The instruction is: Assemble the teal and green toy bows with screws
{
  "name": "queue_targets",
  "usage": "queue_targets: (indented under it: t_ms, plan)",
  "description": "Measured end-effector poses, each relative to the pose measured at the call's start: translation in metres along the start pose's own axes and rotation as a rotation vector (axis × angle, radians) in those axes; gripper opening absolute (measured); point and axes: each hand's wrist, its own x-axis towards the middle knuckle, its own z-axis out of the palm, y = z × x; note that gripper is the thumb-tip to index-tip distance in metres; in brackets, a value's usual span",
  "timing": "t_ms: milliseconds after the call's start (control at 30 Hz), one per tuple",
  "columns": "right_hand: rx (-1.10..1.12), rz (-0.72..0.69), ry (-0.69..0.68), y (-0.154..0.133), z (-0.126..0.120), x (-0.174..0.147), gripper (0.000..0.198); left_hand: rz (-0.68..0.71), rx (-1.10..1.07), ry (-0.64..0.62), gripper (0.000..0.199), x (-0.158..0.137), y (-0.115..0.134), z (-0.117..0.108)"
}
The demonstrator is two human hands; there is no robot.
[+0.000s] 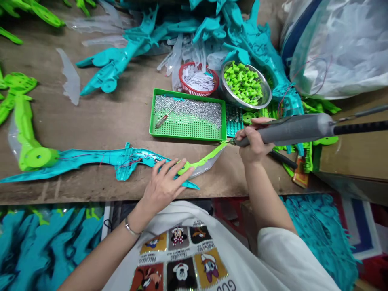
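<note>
Close head-worn view, forward and down at workbench (106, 121)

Your brown table (118, 113) carries, near its edge closest to you, a long blue plastic piece (100, 157). Beyond that sit a green tray (182, 131) and a red basket (195, 91); leftward lies a clear plastic strip (72, 79), with blue parts (121, 56) toward the back.

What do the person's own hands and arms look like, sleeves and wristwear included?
The left hand and right hand are ungloved. A thin silver-coloured bangle circles the left wrist; none shows on the right. A white sleeve ends near the right elbow.
</note>
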Motion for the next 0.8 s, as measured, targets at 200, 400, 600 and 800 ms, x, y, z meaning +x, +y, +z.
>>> queue_targets:
  t_ms: [200, 400, 600, 800]
  plan:
    - [-0.019, 0.033, -0.145, 0.009, -0.002, 0.003, 0.027, -0.001, -0.003, -0.005, 0.045, 0.001, 0.001, -0.002]
    - [-0.036, 0.025, -0.123, -0.016, 0.001, 0.007, 0.028, 0.011, -0.045, 0.012, 0.052, 0.001, 0.002, -0.004]
    - [0.155, 0.011, -0.144, -0.054, 0.011, -0.009, 0.017, -0.040, -0.141, 0.136, 0.044, 0.021, 0.025, -0.007]
    - [0.234, 0.089, -0.197, -0.080, 0.027, -0.032, 0.016, -0.324, -0.334, 0.180, 0.043, 0.065, 0.051, -0.004]
